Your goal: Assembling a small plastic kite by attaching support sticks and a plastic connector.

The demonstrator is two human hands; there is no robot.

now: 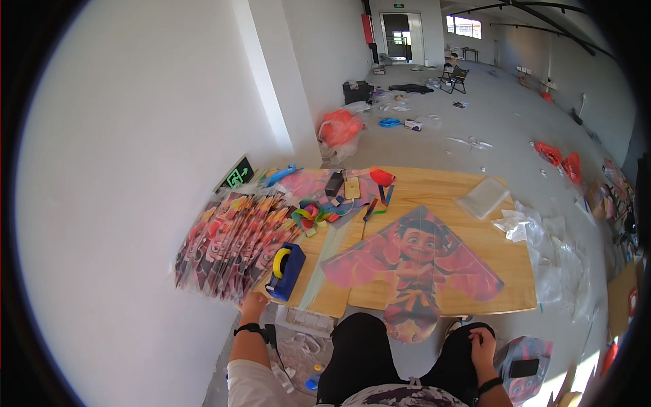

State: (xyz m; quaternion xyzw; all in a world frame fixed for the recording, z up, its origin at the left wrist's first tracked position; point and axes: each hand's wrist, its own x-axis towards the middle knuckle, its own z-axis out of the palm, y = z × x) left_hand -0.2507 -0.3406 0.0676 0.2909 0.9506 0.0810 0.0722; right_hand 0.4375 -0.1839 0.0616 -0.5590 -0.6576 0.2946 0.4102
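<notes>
A kite (415, 258) printed with a cartoon figure lies spread on the wooden table (512, 271), its lower end hanging over the front edge towards my lap. At the table's left front corner, my left hand (253, 304) touches the lower edge of a fanned stack of plastic-bagged kites (237, 244). Its fingers look curled, and what they grip is hidden. Just right of that hand stands a blue tape dispenser (290, 273) with a yellow-cored roll (279, 262). My right hand (483, 344) rests on my right knee, fingers loosely laid down and holding nothing.
Colourful ribbons (310, 214), a phone (352, 188) and a black box (333, 183) lie at the back of the table. A clear plastic bag (484, 197) sits at the back right. Plastic wrapping (559, 264) covers the floor beside it. A dark phone (524, 368) lies low right.
</notes>
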